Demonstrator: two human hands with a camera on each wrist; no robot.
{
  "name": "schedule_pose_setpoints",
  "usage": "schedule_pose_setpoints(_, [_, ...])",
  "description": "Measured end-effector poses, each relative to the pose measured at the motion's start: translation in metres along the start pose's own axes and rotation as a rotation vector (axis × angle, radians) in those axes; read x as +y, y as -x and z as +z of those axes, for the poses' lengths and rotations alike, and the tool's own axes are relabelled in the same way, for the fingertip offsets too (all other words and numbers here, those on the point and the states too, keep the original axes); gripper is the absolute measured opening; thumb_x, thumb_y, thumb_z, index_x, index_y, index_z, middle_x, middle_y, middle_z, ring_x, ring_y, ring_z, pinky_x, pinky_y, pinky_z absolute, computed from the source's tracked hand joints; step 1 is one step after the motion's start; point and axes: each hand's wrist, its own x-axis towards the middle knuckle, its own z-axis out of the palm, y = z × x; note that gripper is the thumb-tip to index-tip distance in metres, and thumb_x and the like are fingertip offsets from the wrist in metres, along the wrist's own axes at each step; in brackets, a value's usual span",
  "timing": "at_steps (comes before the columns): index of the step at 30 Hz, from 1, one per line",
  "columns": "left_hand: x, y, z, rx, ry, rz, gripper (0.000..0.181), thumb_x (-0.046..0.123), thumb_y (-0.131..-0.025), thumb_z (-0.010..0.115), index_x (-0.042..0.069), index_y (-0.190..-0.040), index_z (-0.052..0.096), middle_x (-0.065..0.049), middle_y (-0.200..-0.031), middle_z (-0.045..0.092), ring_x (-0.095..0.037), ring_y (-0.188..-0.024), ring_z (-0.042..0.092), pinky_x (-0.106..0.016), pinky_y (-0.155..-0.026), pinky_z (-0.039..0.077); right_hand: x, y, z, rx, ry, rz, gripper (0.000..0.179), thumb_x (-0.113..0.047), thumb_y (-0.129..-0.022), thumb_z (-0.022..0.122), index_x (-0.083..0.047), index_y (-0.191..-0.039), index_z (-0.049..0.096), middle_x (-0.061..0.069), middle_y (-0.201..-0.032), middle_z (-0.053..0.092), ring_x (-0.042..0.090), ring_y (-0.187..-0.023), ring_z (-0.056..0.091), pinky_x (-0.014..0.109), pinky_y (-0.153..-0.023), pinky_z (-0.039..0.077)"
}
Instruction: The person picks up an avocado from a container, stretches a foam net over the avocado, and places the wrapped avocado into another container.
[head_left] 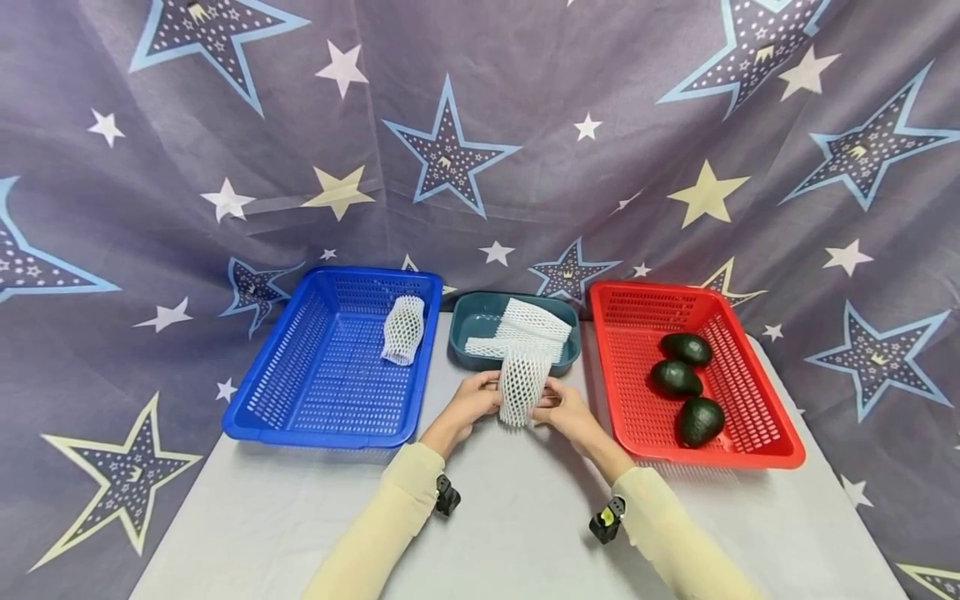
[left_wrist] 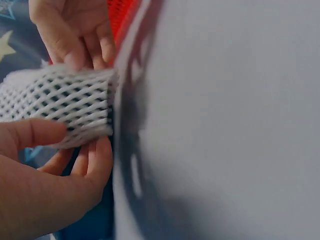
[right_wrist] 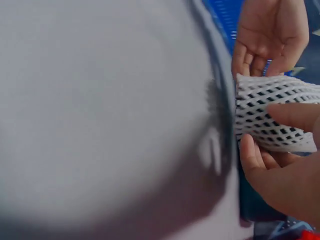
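Starting from the left hand [head_left: 468, 406]: only partly closed, pinching one side edge with thumb on top and fingertips underneath. Next, between both hands and over the near rim of the teal tray [head_left: 474, 362] in the head view: one white foam net [head_left: 522, 387], pointing away from the body. Looks very light, soft and springy; likely to squash under a firm pinch, to cling rather than slip, and to tear at the thin strands if tugged hard. Best to take hold gently by both sides near the closer end. Cannot tell whether hollow or filled. Then, on the right hand [head_left: 567, 414], a matching light pinch on the opposite edge.

Counting, again from the left: one blue basket [head_left: 326, 436], containing one bulging net [head_left: 405, 329] near the right wall. In the middle, one tray, with at least two overlapping nets [head_left: 534, 323] inside, too bunched to count surely. At the right, one red basket [head_left: 633, 400], holding three dark avocados [head_left: 676, 379] in a loose row; probably firmer, heavier and smoother than any net.
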Motion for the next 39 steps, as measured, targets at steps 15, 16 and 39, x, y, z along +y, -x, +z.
schedule_pose_setpoints(15, [0.028,0.018,-0.005,-0.14,0.335,0.102,0.061,0.017,-0.098,0.064,-0.006,-0.15,0.041,-0.018,-0.131,0.063,-0.012,-0.102,0.065,-0.031,-0.1,0.055,-0.026,0.006,-0.013,-0.085,-0.38,-0.015,0.063,0.003,-0.097,0.057,0.008,-0.153,0.029,0.016,-0.129,0.059,0.008,-0.105,0.066,0.024,-0.097,0.056])
schedule_pose_setpoints(16, [0.029,0.019,-0.005,-0.144,0.333,0.114,0.064,0.017,-0.096,0.067,-0.006,-0.15,0.041,-0.017,-0.129,0.064,-0.011,-0.1,0.065,-0.029,-0.096,0.056,-0.027,0.006,-0.013,-0.087,-0.395,-0.015,0.064,0.004,-0.097,0.057,0.007,-0.154,0.027,0.013,-0.126,0.059,0.008,-0.104,0.066,0.024,-0.097,0.056])
schedule_pose_setpoints(39, [0.022,0.018,0.008,0.006,0.25,0.152,0.055,0.003,-0.09,0.074,-0.003,-0.141,0.055,-0.023,-0.12,0.07,-0.007,-0.092,0.067,-0.021,-0.083,0.058,-0.03,0.005,-0.004,-0.004,-0.356,-0.01,0.058,0.0,-0.096,0.064,0.0,-0.15,0.042,0.01,-0.121,0.065,0.008,-0.103,0.068,0.025,-0.093,0.058])
